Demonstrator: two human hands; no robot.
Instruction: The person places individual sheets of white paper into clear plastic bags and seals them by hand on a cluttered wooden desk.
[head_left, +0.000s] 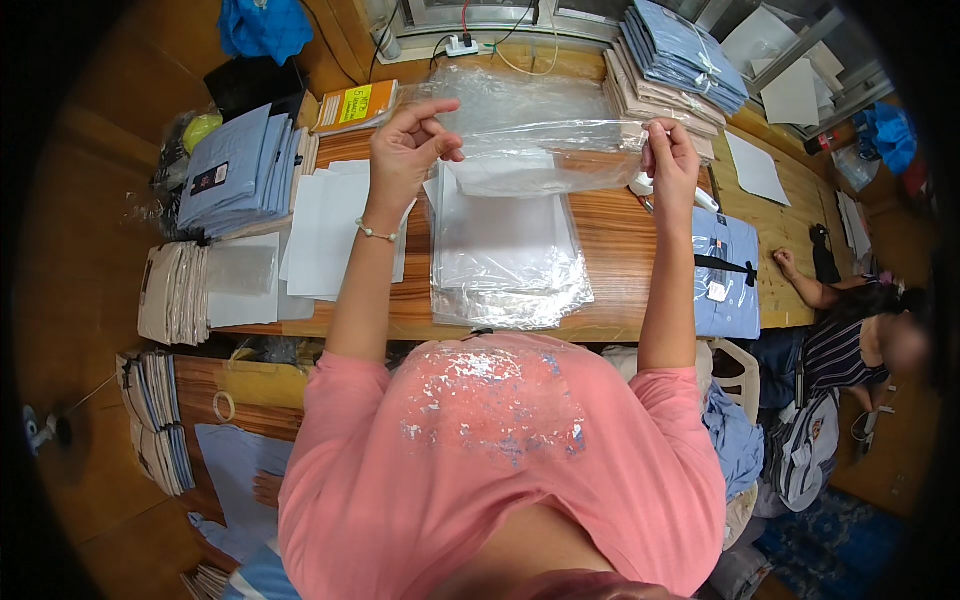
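Note:
I hold a clear plastic bag (545, 135) stretched out above the wooden table (610, 245). My left hand (405, 150) pinches its left edge between thumb and fingers; a bead bracelet circles that wrist. My right hand (670, 160) grips the right edge. Under the bag lies a pile of clear plastic bags (505, 265) on the table. A folded light-blue shirt (725, 275) with a dark band lies by my right forearm.
White card sheets (325, 235) lie left of the pile. Folded blue shirts (240, 170) and beige ones (175, 292) are stacked at the left, more shirt stacks (670, 60) at the back right. Another person (850, 335) sits at the right.

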